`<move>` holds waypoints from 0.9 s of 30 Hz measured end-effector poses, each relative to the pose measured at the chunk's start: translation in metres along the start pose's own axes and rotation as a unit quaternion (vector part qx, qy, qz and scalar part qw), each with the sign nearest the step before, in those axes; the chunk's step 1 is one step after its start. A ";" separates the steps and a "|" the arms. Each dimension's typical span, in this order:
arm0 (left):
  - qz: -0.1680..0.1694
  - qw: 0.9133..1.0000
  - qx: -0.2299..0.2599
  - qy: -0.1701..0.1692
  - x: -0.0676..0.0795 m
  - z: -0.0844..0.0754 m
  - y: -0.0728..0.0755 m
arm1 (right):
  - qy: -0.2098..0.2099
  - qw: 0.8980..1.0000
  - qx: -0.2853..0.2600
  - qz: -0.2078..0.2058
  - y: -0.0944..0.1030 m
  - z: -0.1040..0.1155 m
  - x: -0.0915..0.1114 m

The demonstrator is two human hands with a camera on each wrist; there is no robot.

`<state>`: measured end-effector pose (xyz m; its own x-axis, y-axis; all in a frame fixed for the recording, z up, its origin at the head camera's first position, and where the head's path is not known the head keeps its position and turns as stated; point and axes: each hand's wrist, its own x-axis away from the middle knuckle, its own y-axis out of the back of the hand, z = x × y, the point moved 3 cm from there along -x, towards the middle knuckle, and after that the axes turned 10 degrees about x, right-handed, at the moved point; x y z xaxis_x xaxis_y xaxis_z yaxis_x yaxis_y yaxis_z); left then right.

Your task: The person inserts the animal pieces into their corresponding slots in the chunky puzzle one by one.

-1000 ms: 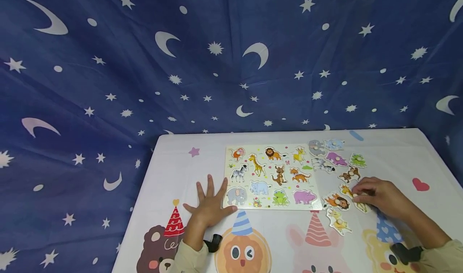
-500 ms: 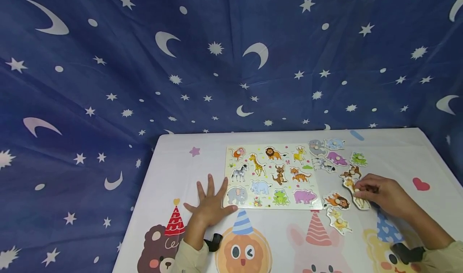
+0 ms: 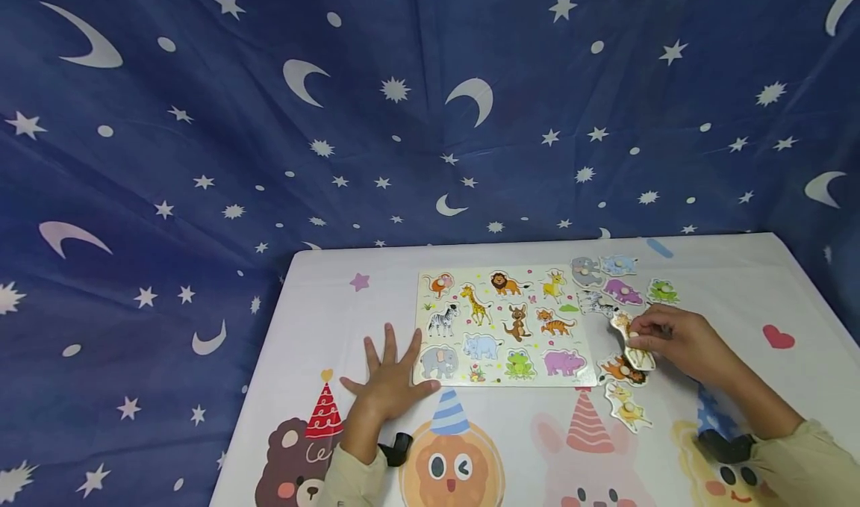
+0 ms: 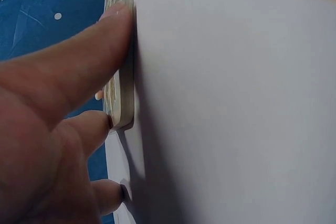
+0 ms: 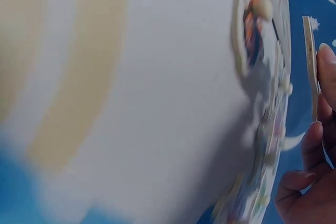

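Observation:
My right hand (image 3: pixel 685 343) pinches a giraffe puzzle piece (image 3: pixel 638 358) by its knob, above the table beside the board. In the right wrist view the thin edge of the giraffe piece (image 5: pixel 311 66) shows, raised over the table. A lion piece (image 3: pixel 621 372) and a yellow deer-like piece (image 3: pixel 626 408) lie near it. My left hand (image 3: pixel 386 391) lies with fingers spread at the lower left corner of the animal puzzle board (image 3: pixel 537 381). Its thumb touches the side of the board (image 4: pixel 127 93) in the left wrist view. The kangaroo piece is hidden by my right hand.
Right of the board lie a grey elephant piece (image 3: pixel 586 271), a light blue animal piece (image 3: pixel 619 265), a purple hippo piece (image 3: pixel 623 292), a zebra piece (image 3: pixel 596 302) and a frog piece (image 3: pixel 664 290). A starry blue cloth (image 3: pixel 376 119) hangs behind the table.
My right hand has picked the giraffe piece off the table and carried it left, toward the board. The left hand has stayed where it was.

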<state>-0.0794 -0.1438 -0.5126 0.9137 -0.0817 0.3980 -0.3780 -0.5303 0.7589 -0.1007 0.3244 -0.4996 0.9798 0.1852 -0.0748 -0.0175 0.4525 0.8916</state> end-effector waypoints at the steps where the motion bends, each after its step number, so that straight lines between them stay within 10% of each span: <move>1: 0.000 1.000 0.000 0.000 0.000 0.001 0.000 | 0.008 1.000 -0.003 -0.004 -0.002 0.003 -0.003; 27: 0.007 1.000 0.001 0.004 -0.002 0.002 0.000 | 0.094 0.989 -0.105 0.041 -0.054 0.082 -0.089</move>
<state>-0.0806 -0.1454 -0.5148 0.9072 -0.0829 0.4125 -0.3905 -0.5309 0.7521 -0.1708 0.2119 -0.5039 0.9193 0.3789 -0.1064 -0.1548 0.5966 0.7875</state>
